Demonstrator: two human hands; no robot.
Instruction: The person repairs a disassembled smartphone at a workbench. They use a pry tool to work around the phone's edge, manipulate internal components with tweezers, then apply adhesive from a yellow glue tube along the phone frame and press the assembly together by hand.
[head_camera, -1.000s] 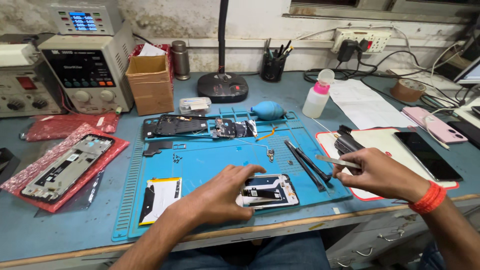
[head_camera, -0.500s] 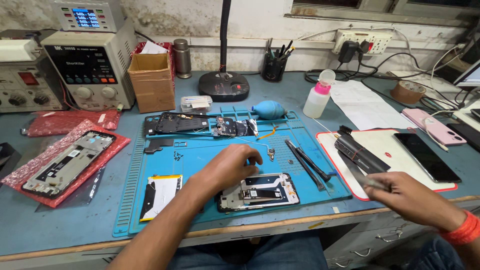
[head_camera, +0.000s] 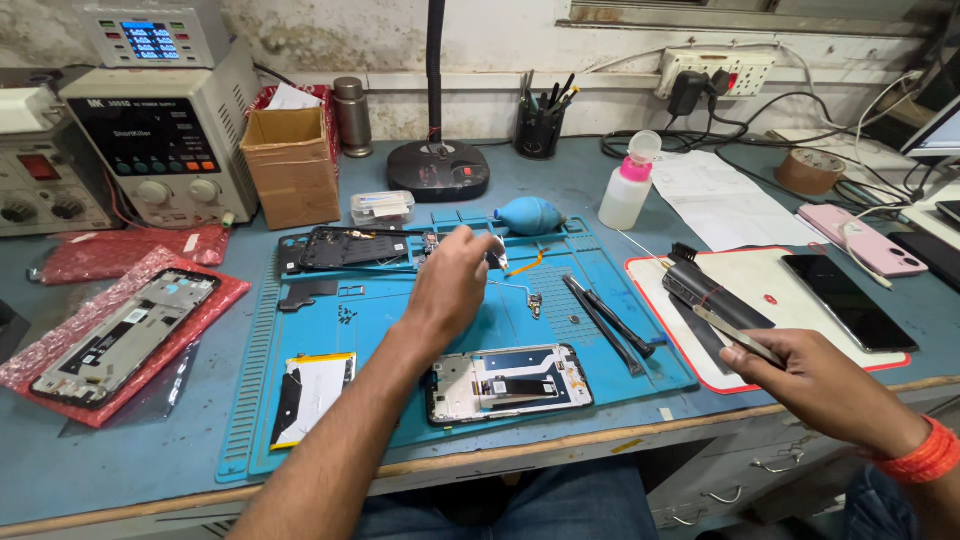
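Metal tweezers (head_camera: 738, 336) sit pinched in right hand (head_camera: 815, 375); left hand (head_camera: 455, 280) pinches circuit board (head_camera: 497, 257).

The work mat (head_camera: 330, 400) is bright blue, on a duller grey-blue table (head_camera: 120, 470). The open phone (head_camera: 510, 382) shows blue, white and black inside a black frame. The tweezers (head_camera: 735, 335) are silver. The bulb blower (head_camera: 530, 214) is teal blue. The bottle (head_camera: 628, 182) is white with a pink collar. The pad (head_camera: 760, 280) is white with a red edge. The wrapping (head_camera: 110, 300) is red (with a pattern of small bubbles). The box (head_camera: 292, 165) is brown. The wristband (head_camera: 925, 455) is orange.
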